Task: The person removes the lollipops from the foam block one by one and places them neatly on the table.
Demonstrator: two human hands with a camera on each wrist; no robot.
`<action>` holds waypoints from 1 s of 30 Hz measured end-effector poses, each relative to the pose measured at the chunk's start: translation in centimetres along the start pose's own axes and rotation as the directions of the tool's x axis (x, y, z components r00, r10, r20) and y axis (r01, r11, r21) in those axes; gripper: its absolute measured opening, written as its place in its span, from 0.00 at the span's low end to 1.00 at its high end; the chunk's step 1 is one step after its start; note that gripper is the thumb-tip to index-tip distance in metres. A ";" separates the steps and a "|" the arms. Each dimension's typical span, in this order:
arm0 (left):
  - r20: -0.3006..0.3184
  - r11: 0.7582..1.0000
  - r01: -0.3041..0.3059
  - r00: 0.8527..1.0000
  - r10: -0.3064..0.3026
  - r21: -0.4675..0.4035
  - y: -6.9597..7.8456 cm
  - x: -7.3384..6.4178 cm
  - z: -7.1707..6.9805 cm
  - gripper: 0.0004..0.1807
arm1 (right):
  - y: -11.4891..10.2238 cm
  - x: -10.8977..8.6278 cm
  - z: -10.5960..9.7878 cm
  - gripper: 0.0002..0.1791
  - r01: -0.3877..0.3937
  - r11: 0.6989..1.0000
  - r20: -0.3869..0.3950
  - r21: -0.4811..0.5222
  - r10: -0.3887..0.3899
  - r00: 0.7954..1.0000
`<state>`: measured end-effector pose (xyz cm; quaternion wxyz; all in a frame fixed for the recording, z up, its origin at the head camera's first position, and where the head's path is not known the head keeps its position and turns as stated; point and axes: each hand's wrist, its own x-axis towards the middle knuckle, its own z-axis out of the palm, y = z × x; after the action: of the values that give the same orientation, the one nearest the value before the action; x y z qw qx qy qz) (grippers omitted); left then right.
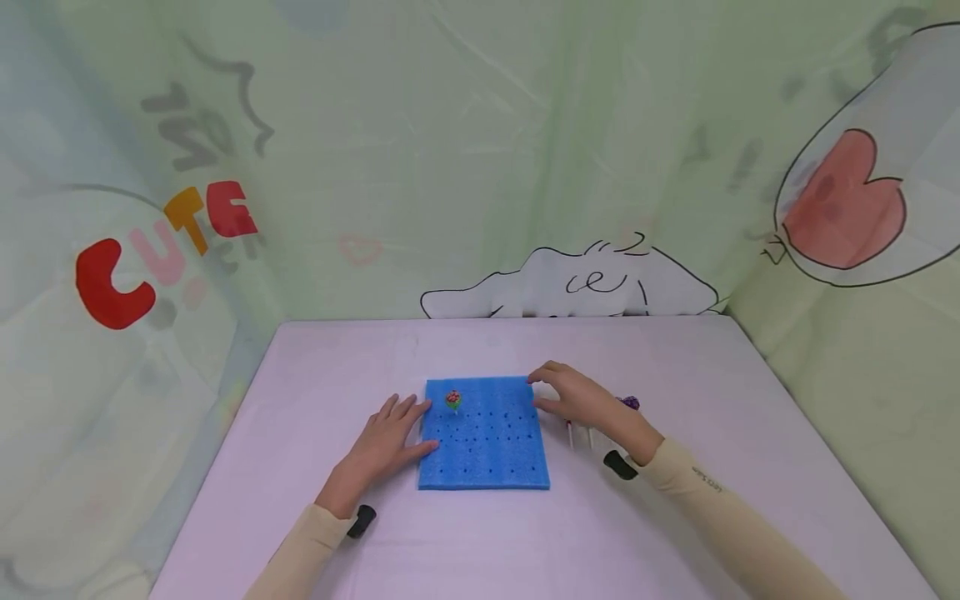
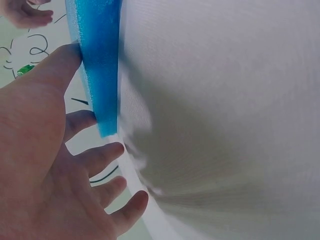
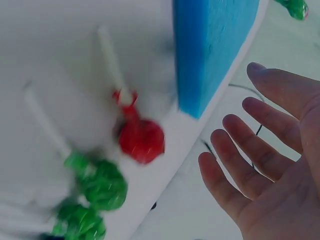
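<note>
A blue foam board (image 1: 487, 457) dotted with rows of small holes lies on the table. One lollipop (image 1: 453, 399) in a red and green wrapper stands upright near its far left corner. At the board's left edge is my left hand (image 1: 386, 442), fingers spread, thumb and index fingertip touching the foam. My right hand (image 1: 581, 396) hovers by the far right corner with loosely bent fingers and nothing between them. Below it, in the right wrist view, lie a red lollipop (image 3: 142, 141) and a green lollipop (image 3: 104, 186) with white sticks; another green lollipop (image 3: 80, 222) is partly cut off.
To the right of my right hand, a purple-wrapped lollipop (image 1: 630, 402) shows from behind the forearm. The pale table (image 1: 360, 346) is backed by a printed curtain (image 1: 480, 167) with cartoon drawings. Black straps (image 1: 362, 522) sit at both wrists.
</note>
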<state>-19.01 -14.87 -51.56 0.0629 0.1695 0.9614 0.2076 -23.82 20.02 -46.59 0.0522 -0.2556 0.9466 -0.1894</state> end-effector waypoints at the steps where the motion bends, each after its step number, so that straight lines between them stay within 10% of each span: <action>1: -0.001 1.000 -0.001 1.000 0.001 -0.003 0.0 0.0 0.0 0.41 | -0.4 0.3 0.3 0.21 0.009 1.000 0.002 -0.006 -0.009 1.000; 18: 0.011 1.000 0.002 1.000 -0.002 0.017 0.0 0.1 -0.2 0.41 | -5.7 2.6 3.8 0.20 0.195 0.981 -0.111 -0.002 -0.194 0.975; 30: 0.006 1.000 -0.008 1.000 0.008 0.024 -0.2 0.2 -0.1 0.41 | -7.8 3.5 4.7 0.25 0.367 0.893 -0.224 -0.261 -0.426 0.876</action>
<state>-19.28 -14.99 -51.58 0.0626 0.1748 0.9629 0.1959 -22.33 10.45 -47.91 -0.1475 -0.4202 0.8861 -0.1285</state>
